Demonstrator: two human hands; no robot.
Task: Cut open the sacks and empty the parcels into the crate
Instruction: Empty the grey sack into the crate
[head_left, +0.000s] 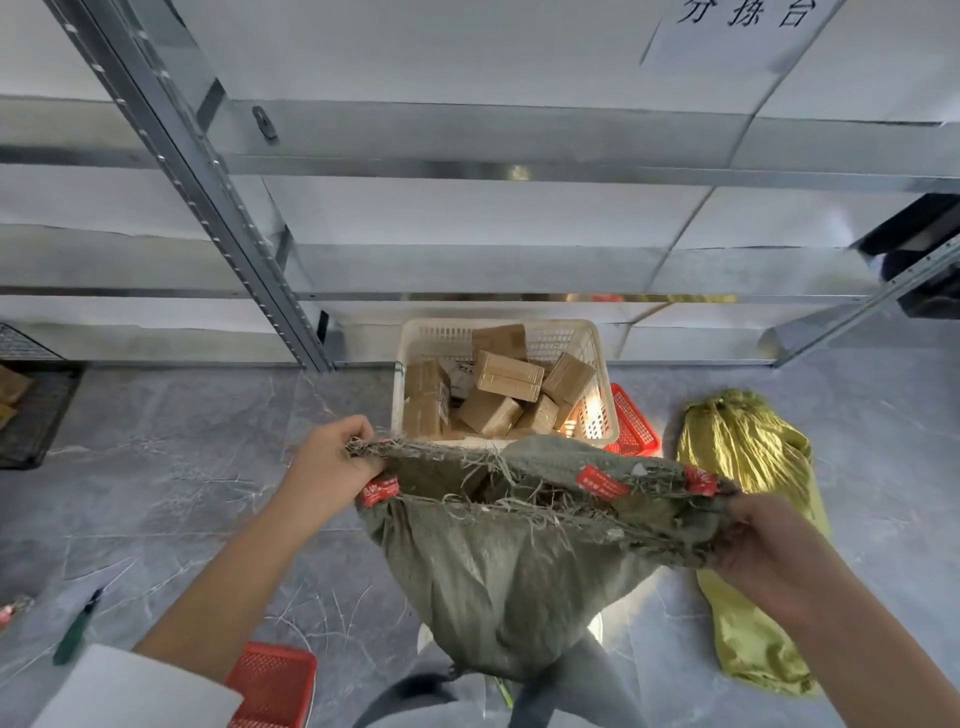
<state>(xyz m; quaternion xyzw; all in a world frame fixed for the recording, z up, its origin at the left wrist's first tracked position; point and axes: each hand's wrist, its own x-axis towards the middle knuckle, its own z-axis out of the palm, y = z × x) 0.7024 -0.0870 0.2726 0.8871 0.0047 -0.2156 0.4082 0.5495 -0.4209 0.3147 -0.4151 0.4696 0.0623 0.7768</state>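
Observation:
A grey-green woven sack (514, 571) hangs in front of me with its frayed, cut mouth stretched open. Red labels run along its rim. My left hand (332, 467) grips the left corner of the mouth and my right hand (763, 551) grips the right corner. Just beyond the sack a cream plastic crate (597, 348) stands on the floor, holding several brown cardboard parcels (509, 374). The inside of the sack is dark; I cannot tell what it holds.
A yellow-green sack (753, 519) lies on the floor to the right. A red basket (634, 426) sits behind the crate's right side, another red basket (270, 680) near my left arm. Metal shelving (218, 208) stands behind. A green-handled tool (75, 631) lies at the left.

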